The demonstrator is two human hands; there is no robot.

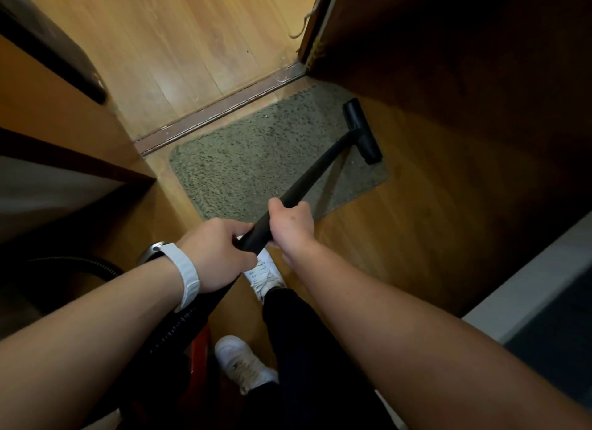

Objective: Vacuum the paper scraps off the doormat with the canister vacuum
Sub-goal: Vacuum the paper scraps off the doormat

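A grey-green doormat (253, 160) lies on the wooden floor before a door threshold. The black vacuum wand (312, 170) slants across it, and its black floor nozzle (362, 130) rests on the mat's far right edge. My right hand (291, 220) grips the wand higher up. My left hand (217, 252), with a white watch strap on the wrist, grips the wand's lower end where the ribbed hose (179, 324) joins. Part of the red canister (200, 349) shows below my left arm. No paper scraps are plainly visible on the mat.
A metal threshold strip (221, 109) runs along the mat's far side, with lighter floor beyond. A wooden door (448, 29) stands to the right and wooden cabinets (57, 115) to the left. My white shoes (262, 274) stand near the mat's front edge.
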